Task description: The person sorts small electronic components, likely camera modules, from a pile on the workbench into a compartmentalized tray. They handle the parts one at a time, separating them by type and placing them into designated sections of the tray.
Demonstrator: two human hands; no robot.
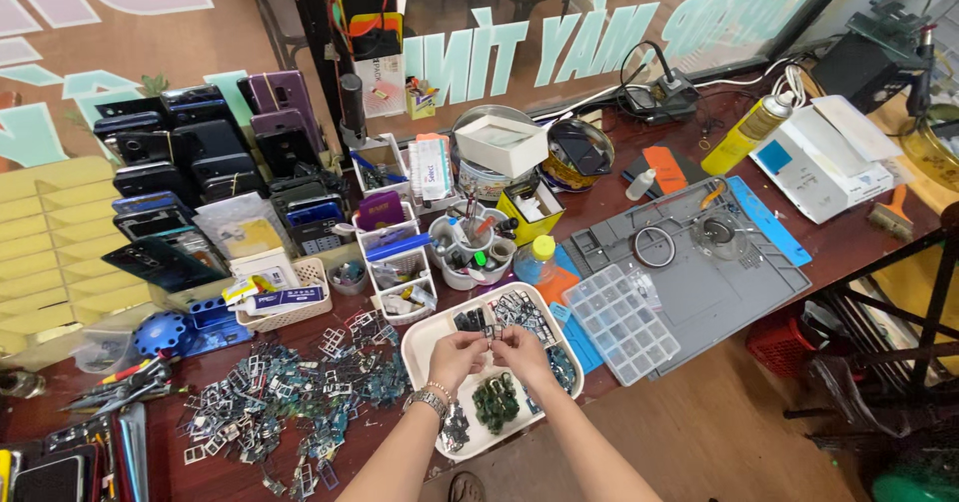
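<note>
From the head view, both hands are meeting over a white tray at the near edge of a dark red-brown workbench. The left hand, wearing a metal watch, and the right hand are pinching one small metal frame between their fingertips, holding it just above the tray. Small dark and green parts are lying in the tray beneath them. To the left, a wide heap of similar frames is spreading across the bench. A clear compartment box is lying to the right, partly on a grey work mat. Farther back, phones are standing in rows, little white bins are holding bits, and a yellow spray can is lying near a white box. Beyond the bench, a glass shopfront is showing reversed lettering, and a brown floor is showing below the bench edge.
</note>
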